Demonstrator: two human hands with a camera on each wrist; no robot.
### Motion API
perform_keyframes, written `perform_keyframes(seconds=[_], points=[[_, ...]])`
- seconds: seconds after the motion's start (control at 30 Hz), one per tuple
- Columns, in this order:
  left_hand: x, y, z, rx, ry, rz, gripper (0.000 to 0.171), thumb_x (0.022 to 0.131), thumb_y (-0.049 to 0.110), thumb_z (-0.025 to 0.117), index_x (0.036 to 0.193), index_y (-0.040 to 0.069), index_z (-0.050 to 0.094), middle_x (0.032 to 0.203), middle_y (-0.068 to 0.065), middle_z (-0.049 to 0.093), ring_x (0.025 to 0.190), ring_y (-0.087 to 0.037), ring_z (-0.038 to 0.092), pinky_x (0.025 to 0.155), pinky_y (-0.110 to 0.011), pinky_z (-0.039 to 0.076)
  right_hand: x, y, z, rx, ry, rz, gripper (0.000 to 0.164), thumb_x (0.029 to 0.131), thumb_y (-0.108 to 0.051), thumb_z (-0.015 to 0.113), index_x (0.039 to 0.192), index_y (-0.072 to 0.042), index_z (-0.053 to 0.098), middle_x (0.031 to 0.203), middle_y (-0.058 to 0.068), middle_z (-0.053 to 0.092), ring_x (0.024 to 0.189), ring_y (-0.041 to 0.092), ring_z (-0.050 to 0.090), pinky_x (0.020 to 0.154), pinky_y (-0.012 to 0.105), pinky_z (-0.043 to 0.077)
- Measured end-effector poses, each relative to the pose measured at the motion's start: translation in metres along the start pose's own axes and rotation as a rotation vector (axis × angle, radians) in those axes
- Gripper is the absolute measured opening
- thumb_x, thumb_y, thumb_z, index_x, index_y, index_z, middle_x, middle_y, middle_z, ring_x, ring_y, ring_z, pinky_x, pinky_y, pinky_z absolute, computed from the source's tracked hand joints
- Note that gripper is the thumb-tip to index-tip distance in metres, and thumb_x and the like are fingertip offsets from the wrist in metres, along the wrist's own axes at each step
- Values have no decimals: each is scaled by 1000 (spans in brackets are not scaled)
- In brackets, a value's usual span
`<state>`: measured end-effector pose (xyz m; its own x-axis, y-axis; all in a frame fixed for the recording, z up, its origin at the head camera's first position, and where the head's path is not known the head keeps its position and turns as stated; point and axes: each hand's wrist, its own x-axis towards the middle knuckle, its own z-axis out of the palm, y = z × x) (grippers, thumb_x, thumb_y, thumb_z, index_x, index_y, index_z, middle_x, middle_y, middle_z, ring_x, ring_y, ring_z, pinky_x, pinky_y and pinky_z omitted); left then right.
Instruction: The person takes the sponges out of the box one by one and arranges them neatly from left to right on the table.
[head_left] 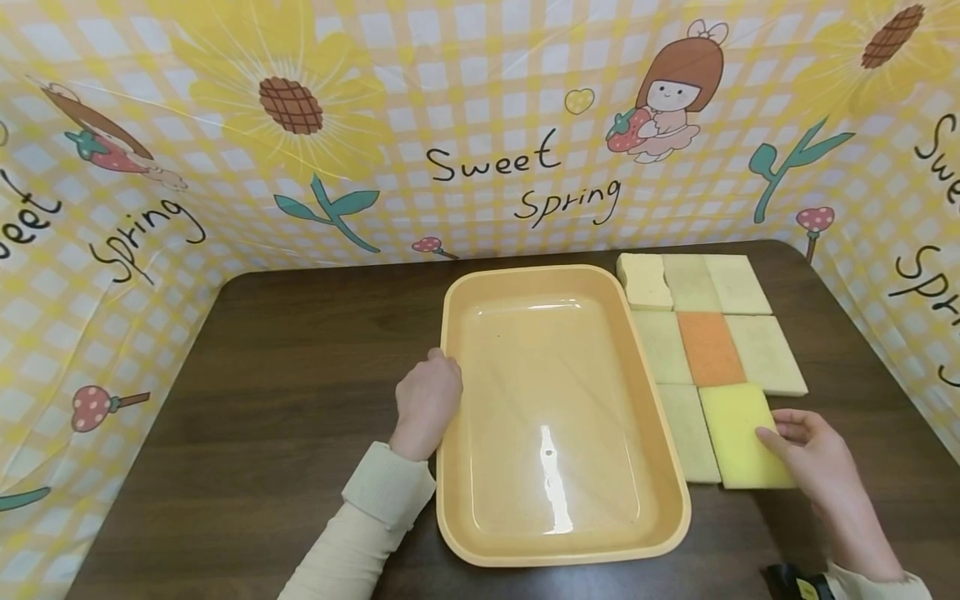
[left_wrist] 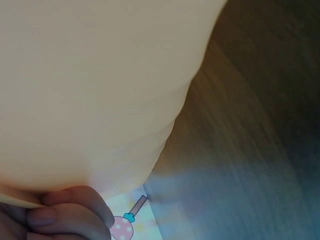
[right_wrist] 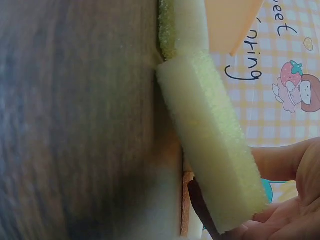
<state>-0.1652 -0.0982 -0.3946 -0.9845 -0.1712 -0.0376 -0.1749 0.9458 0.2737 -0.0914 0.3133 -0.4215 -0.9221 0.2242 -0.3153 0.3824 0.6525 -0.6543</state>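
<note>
On the left side of a pale orange plastic tray (head_left: 562,550), my left hand (head_left: 429,404) grips the rim; in the left wrist view its curled fingers (left_wrist: 75,215) show at the tray's edge. My right hand (head_left: 817,454) pinches the right edge of a bright yellow sponge (head_left: 742,437), thumb on top and fingers beneath. From the right wrist view, this sponge (right_wrist: 210,145) is tilted, its held side raised off the table. It is at the front right of a block of flat sponges, beside a pale sponge (head_left: 686,433) and in front of an orange one (head_left: 711,348).
Behind lie more pale sponges (head_left: 765,354), with a thicker wavy-sided cream sponge (head_left: 645,282) at the back left of the block, against the tray. A dark wooden table (head_left: 285,400) carries everything. Yellow checked cloth (head_left: 480,100) walls it at the back and sides.
</note>
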Motion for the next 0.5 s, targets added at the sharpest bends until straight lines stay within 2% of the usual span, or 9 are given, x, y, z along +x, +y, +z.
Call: perform_keyframes(seconds=[0.1, 0.2, 0.23, 0.3, 0.5], points=[[0, 0, 1, 4, 5, 4, 32, 101, 21, 40, 86, -3, 55, 62, -17, 60, 53, -29, 61, 48, -44, 49, 1, 0, 1, -15, 4, -3, 58, 98, -32, 47, 132, 13, 35, 123, 37, 50, 88, 20, 60, 64, 20, 40], [1, 0, 1, 7, 12, 7, 31, 101, 21, 41, 86, -3, 55, 62, -18, 60, 53, -30, 62, 48, -44, 49, 2, -1, 1, -29, -1, -6, 57, 99, -31, 46, 132, 15, 34, 123, 39, 48, 96, 39, 59, 64, 20, 40], [1, 0, 1, 6, 13, 8, 31, 101, 21, 41, 86, -3, 55, 63, -18, 60, 54, -30, 62, 48, -44, 50, 2, -1, 1, -33, -7, -5, 58, 99, -30, 45, 132, 15, 34, 125, 40, 47, 104, 47, 55, 65, 21, 39], [1, 0, 1, 3, 13, 8, 31, 100, 21, 41, 87, -3, 55, 63, -18, 61, 54, -30, 62, 49, -44, 50, 2, -1, 0, -46, -15, -7, 57, 100, -30, 44, 132, 16, 33, 126, 41, 45, 111, 53, 49, 65, 22, 40], [0, 0, 0, 7, 0, 2, 32, 101, 21, 40, 87, -3, 55, 63, -17, 60, 53, -29, 61, 48, -43, 49, 4, 0, -1, -76, -57, -11, 58, 100, -30, 42, 133, 17, 31, 130, 42, 42, 111, 54, 47, 67, 27, 43]])
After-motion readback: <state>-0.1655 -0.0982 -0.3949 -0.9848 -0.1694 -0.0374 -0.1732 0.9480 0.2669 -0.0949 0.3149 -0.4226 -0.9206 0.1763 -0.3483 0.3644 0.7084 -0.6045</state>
